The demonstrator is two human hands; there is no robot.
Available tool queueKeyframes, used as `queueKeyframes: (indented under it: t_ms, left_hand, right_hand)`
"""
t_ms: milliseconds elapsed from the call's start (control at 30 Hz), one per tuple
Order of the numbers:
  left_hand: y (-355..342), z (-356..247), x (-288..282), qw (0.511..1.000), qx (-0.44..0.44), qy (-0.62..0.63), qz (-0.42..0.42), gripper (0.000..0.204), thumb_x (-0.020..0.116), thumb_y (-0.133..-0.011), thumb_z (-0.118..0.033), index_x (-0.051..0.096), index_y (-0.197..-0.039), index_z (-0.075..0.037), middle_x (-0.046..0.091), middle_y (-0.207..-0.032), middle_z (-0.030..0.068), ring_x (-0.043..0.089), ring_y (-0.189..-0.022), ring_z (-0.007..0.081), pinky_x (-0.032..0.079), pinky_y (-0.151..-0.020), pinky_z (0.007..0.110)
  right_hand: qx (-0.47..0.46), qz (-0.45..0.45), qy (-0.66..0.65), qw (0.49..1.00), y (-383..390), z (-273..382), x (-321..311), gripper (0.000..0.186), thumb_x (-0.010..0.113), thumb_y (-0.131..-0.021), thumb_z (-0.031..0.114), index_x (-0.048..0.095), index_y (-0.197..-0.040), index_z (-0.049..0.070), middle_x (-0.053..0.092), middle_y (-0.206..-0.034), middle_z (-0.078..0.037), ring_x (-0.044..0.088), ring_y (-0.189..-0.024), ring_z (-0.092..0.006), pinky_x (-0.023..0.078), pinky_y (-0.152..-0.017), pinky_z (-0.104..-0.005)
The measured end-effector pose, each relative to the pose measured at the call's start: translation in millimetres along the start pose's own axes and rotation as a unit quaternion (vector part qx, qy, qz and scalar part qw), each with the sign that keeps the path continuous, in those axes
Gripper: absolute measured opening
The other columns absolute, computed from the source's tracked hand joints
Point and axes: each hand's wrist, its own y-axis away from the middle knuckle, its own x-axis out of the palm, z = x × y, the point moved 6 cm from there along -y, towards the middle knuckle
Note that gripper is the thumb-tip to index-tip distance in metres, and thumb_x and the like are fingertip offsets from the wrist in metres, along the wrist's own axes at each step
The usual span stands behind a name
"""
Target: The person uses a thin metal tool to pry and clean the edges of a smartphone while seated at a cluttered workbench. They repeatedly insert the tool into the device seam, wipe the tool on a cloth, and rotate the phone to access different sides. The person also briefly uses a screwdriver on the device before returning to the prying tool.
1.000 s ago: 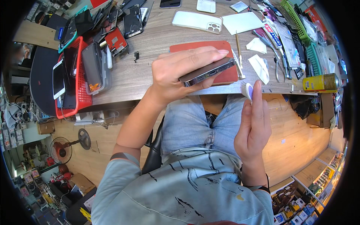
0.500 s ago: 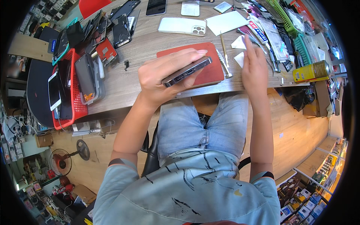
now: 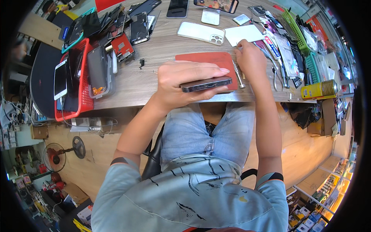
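Note:
My left hand (image 3: 174,75) is closed around a dark smartphone (image 3: 206,85), its bottom edge with the port facing me, above the red mat (image 3: 197,58). My right hand (image 3: 249,58) is farther forward, fingers curled down beside a white sheet (image 3: 243,34); whatever is under its fingertips is hidden. Metal tools (image 3: 239,79) lie at the mat's right edge, and a clear phone case (image 3: 195,29) lies beyond it.
A red basket (image 3: 85,102) of phones and a pile of phone parts (image 3: 121,48) fill the left side. Tubes (image 3: 272,48), pliers (image 3: 276,75), green baskets (image 3: 293,29) and a yellow can (image 3: 317,91) crowd the right. A propped phone (image 3: 214,5) stands at the back.
My right hand has moved up from near the table's front edge to the white sheet, its straight fingers now curled. My left hand still holds the phone, now tilted flatter.

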Motion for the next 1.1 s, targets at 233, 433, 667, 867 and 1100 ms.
queueKeyframes:
  t_ms: [233, 433, 667, 867, 1100]
  left_hand:
    - [2.0, 4.9, -2.5, 1.000, 0.015, 0.025, -0.012, 0.030, 0.091, -0.077, -0.011, 0.083, -0.106, -0.003, 0.083, -0.099, 0.0115, 0.081, -0.091, 0.0263, 0.065, -0.081, 0.033]
    - [3.7, 7.2, -0.2, 0.999, 0.013, 0.044, -0.021, 0.031, 0.092, -0.077, -0.011, 0.083, -0.105, -0.003, 0.082, -0.100, 0.0125, 0.081, -0.090, 0.0265, 0.065, -0.081, 0.034]
    - [1.8, 6.4, -0.1, 0.999, 0.011, 0.044, -0.022, 0.032, 0.092, -0.077, -0.010, 0.083, -0.106, -0.002, 0.082, -0.100, 0.0131, 0.081, -0.090, 0.0277, 0.065, -0.081, 0.035]
    - [1.7, 7.2, 0.9, 0.999, 0.018, 0.042, -0.024, 0.032, 0.092, -0.076, -0.010, 0.083, -0.106, -0.003, 0.082, -0.099, 0.0132, 0.081, -0.090, 0.0273, 0.065, -0.081, 0.035]
    - [1.5, 6.5, 1.1, 0.999, 0.022, 0.038, -0.025, 0.034, 0.093, -0.075, -0.010, 0.083, -0.107, -0.003, 0.082, -0.099, 0.0127, 0.081, -0.089, 0.0265, 0.065, -0.081, 0.034]
  right_hand:
    - [-0.031, -0.067, -0.131, 0.989, -16.9, -30.3, -17.3, 0.026, 0.060, -0.098, 0.015, 0.071, -0.121, 0.011, 0.073, -0.094, -0.023, 0.072, -0.088, -0.0358, 0.055, -0.082, -0.0471]
    - [0.141, -0.037, -0.510, 0.848, -18.3, -81.8, -33.8, 0.032, 0.053, -0.099, 0.008, 0.074, -0.123, 0.002, 0.070, -0.096, -0.006, 0.064, -0.083, -0.0156, 0.054, -0.079, -0.0330]
    - [0.129, 0.043, -0.722, 0.678, -2.0, -65.1, -32.3, 0.035, 0.059, -0.103, 0.010, 0.065, -0.133, -0.007, 0.066, -0.103, -0.004, 0.060, -0.088, -0.0113, 0.052, -0.082, -0.0300]
    - [0.166, 0.063, -0.697, 0.695, 7.0, -70.3, -15.9, 0.040, 0.065, -0.108, 0.029, 0.070, -0.129, -0.005, 0.048, -0.084, 0.003, 0.047, -0.075, -0.0080, 0.044, -0.069, -0.0275]
    - [0.194, -0.088, -0.558, 0.802, 18.9, -79.1, -30.2, 0.038, 0.068, -0.107, 0.033, 0.075, -0.112, -0.004, 0.064, -0.089, -0.003, 0.056, -0.075, -0.0091, 0.049, -0.066, -0.0231]
